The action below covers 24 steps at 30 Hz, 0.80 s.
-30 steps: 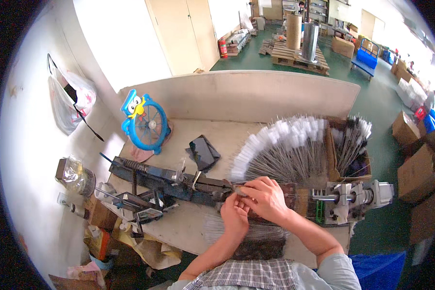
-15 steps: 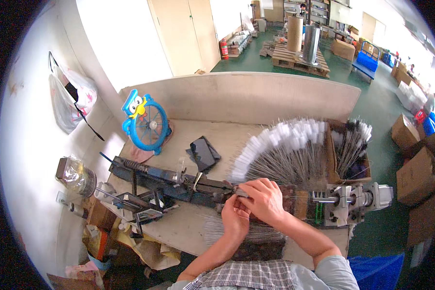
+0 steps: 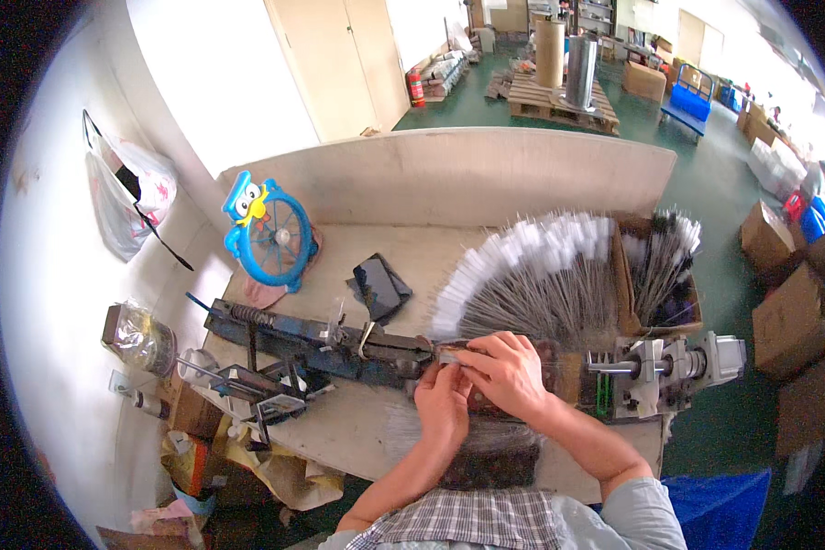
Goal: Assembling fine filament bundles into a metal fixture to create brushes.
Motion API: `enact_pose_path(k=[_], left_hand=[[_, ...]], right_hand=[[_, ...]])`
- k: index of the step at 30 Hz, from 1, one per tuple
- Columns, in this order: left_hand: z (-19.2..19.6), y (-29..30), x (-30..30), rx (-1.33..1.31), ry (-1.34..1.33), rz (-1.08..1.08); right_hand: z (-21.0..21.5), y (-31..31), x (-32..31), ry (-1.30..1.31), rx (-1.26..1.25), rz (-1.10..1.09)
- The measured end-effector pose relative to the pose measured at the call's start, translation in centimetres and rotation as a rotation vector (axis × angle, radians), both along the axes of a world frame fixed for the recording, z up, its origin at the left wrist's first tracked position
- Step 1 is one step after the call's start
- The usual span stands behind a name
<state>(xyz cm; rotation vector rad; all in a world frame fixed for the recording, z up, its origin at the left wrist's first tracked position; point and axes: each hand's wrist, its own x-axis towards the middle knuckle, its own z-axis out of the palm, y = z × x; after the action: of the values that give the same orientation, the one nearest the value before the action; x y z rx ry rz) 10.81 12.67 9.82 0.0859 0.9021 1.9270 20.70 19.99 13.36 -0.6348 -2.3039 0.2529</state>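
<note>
Both hands, left (image 3: pixel 443 396) and right (image 3: pixel 507 371), stay pinched together on a thin clear-sleeved rod (image 3: pixel 451 356) at the dark metal machine (image 3: pixel 339 346); position barely changed.

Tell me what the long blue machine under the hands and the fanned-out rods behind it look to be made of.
Long blue machine: looks like painted metal, worn dark blue with a bare coil spring at its left end. Fanned-out rods: thin grey shafts, probably metal wire, with whitish translucent tips, likely plastic sleeves. Both hands, left hand and right hand, pinch something small there; its material cannot be told.
</note>
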Motion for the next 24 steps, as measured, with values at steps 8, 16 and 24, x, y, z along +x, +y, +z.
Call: enact_pose_path(k=[8, 16, 24], left_hand=[[-0.5, 0.2, -0.1, -0.008, 0.015, 0.01], [-0.3, 0.1, -0.3, 0.036, 0.004, -0.018], [0.9, -0.5, -0.7, -0.006, -0.094, -0.038]], right_hand=[[-0.1, 0.2, 0.0, 0.026, -0.024, 0.029], [2.0, 0.0, 0.7, 0.049, -0.066, 0.019], [0.8, -0.5, 2.5, -0.257, 0.054, -0.029]])
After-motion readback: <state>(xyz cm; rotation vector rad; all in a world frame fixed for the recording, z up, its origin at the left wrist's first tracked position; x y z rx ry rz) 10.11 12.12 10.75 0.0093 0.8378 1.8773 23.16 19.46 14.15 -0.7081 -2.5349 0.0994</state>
